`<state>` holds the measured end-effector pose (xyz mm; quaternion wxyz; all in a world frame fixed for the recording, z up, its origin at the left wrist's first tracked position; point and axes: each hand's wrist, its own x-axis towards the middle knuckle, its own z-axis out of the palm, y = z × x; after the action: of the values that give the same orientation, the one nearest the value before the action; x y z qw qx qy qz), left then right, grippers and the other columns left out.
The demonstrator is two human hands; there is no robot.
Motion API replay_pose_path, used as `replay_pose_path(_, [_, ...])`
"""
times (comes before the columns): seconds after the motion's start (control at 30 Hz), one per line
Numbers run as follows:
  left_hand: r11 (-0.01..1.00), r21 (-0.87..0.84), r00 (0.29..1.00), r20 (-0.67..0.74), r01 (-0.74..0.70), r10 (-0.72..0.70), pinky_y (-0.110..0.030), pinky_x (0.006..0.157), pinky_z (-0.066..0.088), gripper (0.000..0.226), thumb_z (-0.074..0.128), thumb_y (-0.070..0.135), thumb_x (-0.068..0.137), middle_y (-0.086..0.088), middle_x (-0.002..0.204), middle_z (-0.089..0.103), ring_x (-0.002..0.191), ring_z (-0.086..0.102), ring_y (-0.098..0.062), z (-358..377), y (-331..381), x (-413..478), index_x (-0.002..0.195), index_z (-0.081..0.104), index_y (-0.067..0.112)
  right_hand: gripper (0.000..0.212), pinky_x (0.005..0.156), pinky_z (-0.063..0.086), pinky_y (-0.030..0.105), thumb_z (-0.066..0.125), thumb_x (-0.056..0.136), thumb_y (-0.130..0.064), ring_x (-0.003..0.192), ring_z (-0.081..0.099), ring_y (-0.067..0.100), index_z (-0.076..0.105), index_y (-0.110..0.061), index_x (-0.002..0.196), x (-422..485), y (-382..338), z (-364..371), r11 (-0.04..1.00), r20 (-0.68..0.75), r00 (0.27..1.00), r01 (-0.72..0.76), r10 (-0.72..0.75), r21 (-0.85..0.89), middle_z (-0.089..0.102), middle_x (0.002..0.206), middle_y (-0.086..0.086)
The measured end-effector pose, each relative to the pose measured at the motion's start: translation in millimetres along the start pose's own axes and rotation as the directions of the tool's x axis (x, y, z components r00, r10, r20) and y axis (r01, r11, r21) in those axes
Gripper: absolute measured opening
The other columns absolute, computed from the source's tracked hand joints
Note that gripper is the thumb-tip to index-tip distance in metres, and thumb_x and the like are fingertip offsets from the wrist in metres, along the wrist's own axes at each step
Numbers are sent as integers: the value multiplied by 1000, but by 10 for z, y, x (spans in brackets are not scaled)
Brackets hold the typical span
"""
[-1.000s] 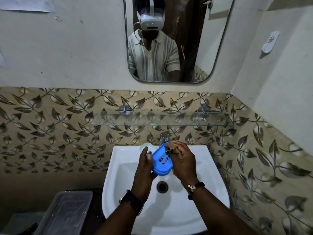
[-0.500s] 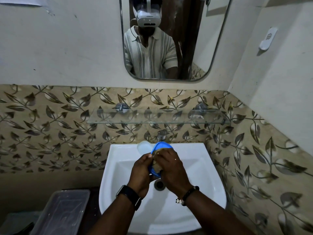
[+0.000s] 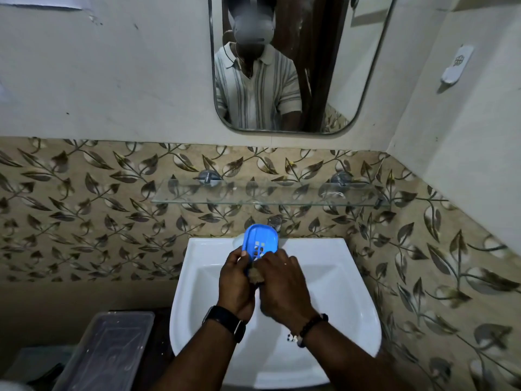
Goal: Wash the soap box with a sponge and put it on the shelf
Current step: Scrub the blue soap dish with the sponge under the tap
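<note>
Left hand [image 3: 235,283] clasped, right hand [image 3: 283,286] curled beside it, touching

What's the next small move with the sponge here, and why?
Probably drag the sponge up across the slotted face of the soap box. The right hand presses it only at the box's lower end, while the left hand holds that end over the sink. The upper part looks unscrubbed, and the glass shelf step comes later.

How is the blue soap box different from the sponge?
The soap box is bright blue; the sponge is dull brown. The soap box has holes in it and sticks up well above the hands; the sponge is mostly hidden under the right hand. The left hand grips the box. Both are held over the sink.
</note>
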<state>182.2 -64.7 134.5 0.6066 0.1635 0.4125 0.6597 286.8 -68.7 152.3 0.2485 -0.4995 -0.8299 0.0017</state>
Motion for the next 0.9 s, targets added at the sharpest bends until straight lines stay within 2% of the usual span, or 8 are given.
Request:
replay_pose_path(0.13, [996,-92,1000,-19,15,-17,-52,102,47,32,44,8,104,-30,127,64,110,61,-41,-36,69,36,131,55,-5,27,80,37,28,50,80,-13,101,53,14,66,-29,94,-109,-8,51,962,-28,999,39,-33,271,65,99,-14])
replay_pose_path(0.3, [991,101,996,-3,-90,91,-38,69,56,22,47,12,105,-14,108,75,90,68,-28,-36,41,-16,117,65,6,31,76,45,37,52,80,-12,99,58,21,66,-25,104,-24,273,-68,957,-94,956,269,-279,-105,66,101,-7])
replay_pose_path(0.4, [953,268,990,63,-140,128,-30,61,59,18,52,15,104,0,95,79,81,74,-12,-53,15,-43,106,70,13,34,74,50,36,47,77,-6,95,60,27,70,-16,101,56,372,-93,998,-304,951,42,-54,-46,67,99,2])
replay_pose_path(0.5, [923,372,992,112,-98,61,-29,59,58,18,55,17,103,-3,98,79,80,74,-11,-114,32,-59,107,72,13,40,80,47,36,54,70,9,96,57,32,69,-11,102,163,492,-148,942,-449,834,-232,322,243,65,99,6])
replay_pose_path(0.63, [896,437,986,168,-74,-1,-36,68,60,20,55,17,103,-7,100,79,84,73,-19,-144,93,-34,109,73,12,52,82,46,31,52,67,10,102,52,21,66,-20,107,211,538,-159,963,-309,939,-69,151,262,63,106,-4])
replay_pose_path(0.7, [909,408,989,143,-85,28,-39,76,56,20,56,16,102,-11,101,78,87,71,-24,-130,137,-11,106,74,9,44,77,49,30,53,75,5,101,55,17,64,-24,107,183,580,-74,932,-159,965,-147,209,333,64,106,-9])
replay_pose_path(0.8, [930,350,992,94,-110,82,-35,74,55,20,55,14,102,-16,101,76,88,69,-28,-156,218,40,105,72,4,25,73,51,23,57,87,-1,91,65,17,64,-22,99,121,648,48,694,45,896,-373,443,616,70,90,-11])
replay_pose_path(0.9, [907,404,992,95,-119,88,-30,65,52,21,56,18,102,-15,94,75,82,68,-26,-197,276,99,96,73,7,16,81,58,42,60,94,-5,92,70,26,70,-15,102,67,594,100,244,292,843,-431,451,868,76,98,6])
